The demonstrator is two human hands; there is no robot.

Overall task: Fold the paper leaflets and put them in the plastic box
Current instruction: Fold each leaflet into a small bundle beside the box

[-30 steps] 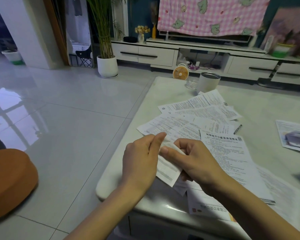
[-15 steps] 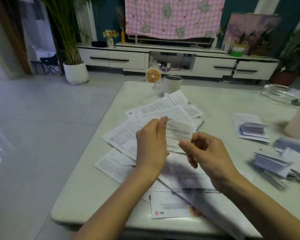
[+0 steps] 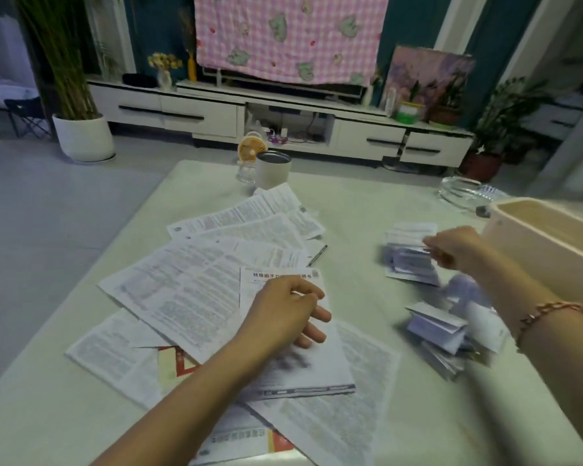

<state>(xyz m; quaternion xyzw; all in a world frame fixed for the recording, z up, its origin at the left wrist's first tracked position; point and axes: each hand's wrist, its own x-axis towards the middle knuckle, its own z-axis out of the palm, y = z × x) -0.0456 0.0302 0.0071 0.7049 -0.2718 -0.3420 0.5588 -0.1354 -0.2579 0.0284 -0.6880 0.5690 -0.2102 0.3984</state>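
While my left hand (image 3: 283,311) hangs with loosely curled fingers, holding nothing, over the spread of flat white printed paper leaflets (image 3: 196,284) on the pale table (image 3: 367,203), my right hand (image 3: 454,250) is stretched out to a small folded leaflet (image 3: 409,260) near the beige rectangular plastic box (image 3: 552,250). I cannot tell through the blur whether my right fingers pinch that leaflet or only touch it. More folded leaflets (image 3: 441,327) lie heaped beside my right forearm, outside the box.
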